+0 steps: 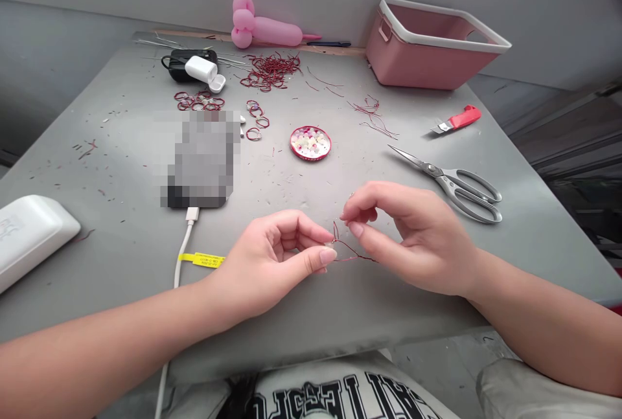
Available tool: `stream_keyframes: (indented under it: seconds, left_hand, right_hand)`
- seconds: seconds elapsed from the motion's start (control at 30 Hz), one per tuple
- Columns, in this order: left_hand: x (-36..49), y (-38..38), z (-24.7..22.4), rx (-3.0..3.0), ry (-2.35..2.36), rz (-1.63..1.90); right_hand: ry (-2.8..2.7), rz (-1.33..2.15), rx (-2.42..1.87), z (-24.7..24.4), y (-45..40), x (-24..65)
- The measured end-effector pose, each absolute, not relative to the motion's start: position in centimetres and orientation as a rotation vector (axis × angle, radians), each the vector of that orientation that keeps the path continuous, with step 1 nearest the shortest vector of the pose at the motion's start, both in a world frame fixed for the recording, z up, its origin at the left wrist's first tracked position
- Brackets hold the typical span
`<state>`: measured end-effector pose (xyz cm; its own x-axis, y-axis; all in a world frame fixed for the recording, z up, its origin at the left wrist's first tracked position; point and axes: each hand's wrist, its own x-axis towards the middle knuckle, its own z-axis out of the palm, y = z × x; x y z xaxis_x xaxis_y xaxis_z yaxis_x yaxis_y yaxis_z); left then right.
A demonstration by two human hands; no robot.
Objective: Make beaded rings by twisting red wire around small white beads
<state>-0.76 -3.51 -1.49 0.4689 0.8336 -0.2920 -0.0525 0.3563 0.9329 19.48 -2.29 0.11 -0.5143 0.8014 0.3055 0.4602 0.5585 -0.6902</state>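
Thumb and fingertips of my left hand [279, 260] are pinched on a thin dark-red wire [347, 248], with a small pale bead at the fingertips. The wire runs in a loop toward my right hand [413, 234], whose fingers are curled, with thumb and index tip close together; something tiny shows near the index tip. The wire's far end passes under the right hand and is hidden. Beyond both hands lies a round red-rimmed lid [311, 157] holding small white and pink beads [311, 142].
Scissors [449, 182] and a red-handled cutter [464, 118] lie right. Behind are a pink bin [427, 59], a pink balloon [275, 30] and red wire rings [272, 72]. A blurred device [201, 160] with a white cable [183, 247] and a white case [34, 234] lie left.
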Motion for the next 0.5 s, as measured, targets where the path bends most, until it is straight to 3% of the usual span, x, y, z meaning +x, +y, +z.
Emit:
stream_keyframes:
  seconds: [0.37, 0.5]
  left_hand:
    - [-0.89, -4.14, -1.59, 1.051, 0.939, 0.579]
    - [-0.78, -4.09, -1.50, 1.031, 0.937, 0.585]
  right_hand:
    - [-1.977, 1.423, -1.208, 0.63, -2.58, 19.41]
    - [-1.883, 1.423, -1.223, 0.45, -2.76, 19.10]
